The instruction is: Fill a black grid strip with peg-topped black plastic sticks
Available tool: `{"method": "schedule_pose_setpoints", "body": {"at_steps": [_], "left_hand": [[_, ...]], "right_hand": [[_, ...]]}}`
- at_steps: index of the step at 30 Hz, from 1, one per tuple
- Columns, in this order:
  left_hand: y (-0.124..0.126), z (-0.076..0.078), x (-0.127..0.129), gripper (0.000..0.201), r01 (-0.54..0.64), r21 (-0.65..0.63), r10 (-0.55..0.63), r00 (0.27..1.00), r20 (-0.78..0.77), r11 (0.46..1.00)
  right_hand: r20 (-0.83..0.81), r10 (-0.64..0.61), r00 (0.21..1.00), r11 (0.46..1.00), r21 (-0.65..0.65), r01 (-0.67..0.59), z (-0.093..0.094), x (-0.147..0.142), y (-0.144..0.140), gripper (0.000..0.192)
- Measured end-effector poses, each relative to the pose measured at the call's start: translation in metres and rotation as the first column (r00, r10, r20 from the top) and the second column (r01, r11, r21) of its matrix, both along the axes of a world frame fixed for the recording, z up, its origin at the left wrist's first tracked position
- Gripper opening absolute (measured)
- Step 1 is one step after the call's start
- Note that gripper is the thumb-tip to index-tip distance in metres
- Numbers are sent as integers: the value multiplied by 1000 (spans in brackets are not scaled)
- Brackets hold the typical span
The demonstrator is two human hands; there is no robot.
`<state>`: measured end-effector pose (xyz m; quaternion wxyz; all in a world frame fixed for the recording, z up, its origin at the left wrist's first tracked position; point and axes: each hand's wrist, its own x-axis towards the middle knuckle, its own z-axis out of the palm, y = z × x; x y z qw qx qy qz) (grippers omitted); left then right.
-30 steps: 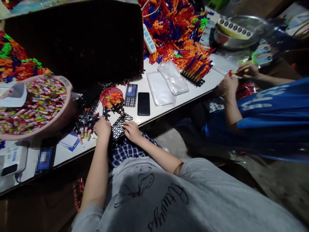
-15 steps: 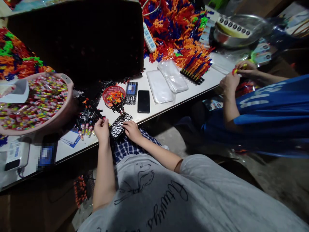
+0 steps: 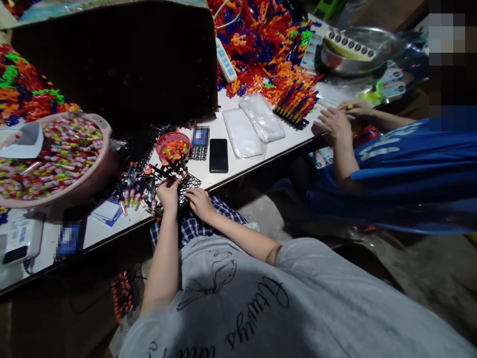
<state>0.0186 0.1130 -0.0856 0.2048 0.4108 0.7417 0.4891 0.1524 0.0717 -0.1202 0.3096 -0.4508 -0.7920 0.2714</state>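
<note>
My right hand (image 3: 201, 204) grips the near right edge of a black plastic tray full of round holes (image 3: 193, 183), which leans at the table's front edge. A few dark sticks with pale ends stand up at the tray's far end. My left hand (image 3: 169, 195) is pinched together over the tray's left side; what its fingertips hold is too small to make out. Left of it lie black plastic sticks with candy-filled tubes (image 3: 132, 196). Just beyond the tray stands a red basket (image 3: 158, 147) of small orange and yellow pieces.
A pink tub (image 3: 106, 149) of candy tubes stands left, a large dark box (image 3: 122, 64) behind. A phone (image 3: 218, 155), clear bags (image 3: 243, 133) and a filled rack (image 3: 296, 107) lie to the right. A co-worker's hands (image 3: 337, 122) are at the far right.
My left hand has moved right, from beside the tray to over its left side. My right hand stays on the tray. The co-worker's hands have lowered toward the table's edge.
</note>
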Motion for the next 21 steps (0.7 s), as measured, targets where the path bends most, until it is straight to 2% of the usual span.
{"method": "schedule_pose_setpoints", "body": {"at_steps": [5, 10, 21], "left_hand": [[5, -1, 2, 16, -21, -16, 20, 997, -75, 1000], [8, 3, 4, 15, 37, -14, -38, 991, -128, 999], [9, 8, 7, 10, 49, -51, -58, 979, -197, 998]], "right_hand": [[-20, -1, 1000, 1000, 20, 2, -5, -1, 1, 38], [-8, 2, 1000, 1000, 21, -1, -6, -2, 2, 39], [-11, -14, 1000, 1000, 26, 15, -4, -3, 3, 35]]}}
